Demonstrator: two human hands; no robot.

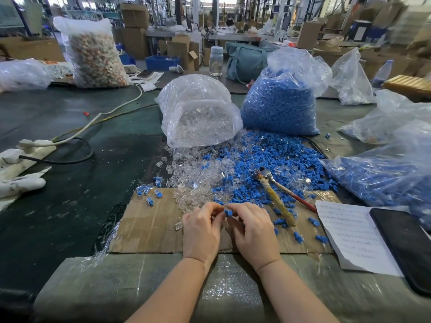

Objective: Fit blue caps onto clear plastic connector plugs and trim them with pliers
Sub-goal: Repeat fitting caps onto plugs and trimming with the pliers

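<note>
Both hands over the cardboard sheet, fingertips meeting above its middle. Right hand fingers curled narrow, pinching a blue cap at the fingertips. Left hand fingers curled narrow toward the same spot, touching or just beside the cap; whether a clear plug sits between them cannot be told. Loose clear connector plugs heaped just beyond the hands, spilled from an open clear bag. Loose blue caps heaped to the right of the plugs, below a full bag of caps. Pliers lying on the blue heap and cardboard, right of the hands, untouched. Several capped plugs scattered on the cardboard's far left corner. Handwritten paper and dark phone at right.
</note>
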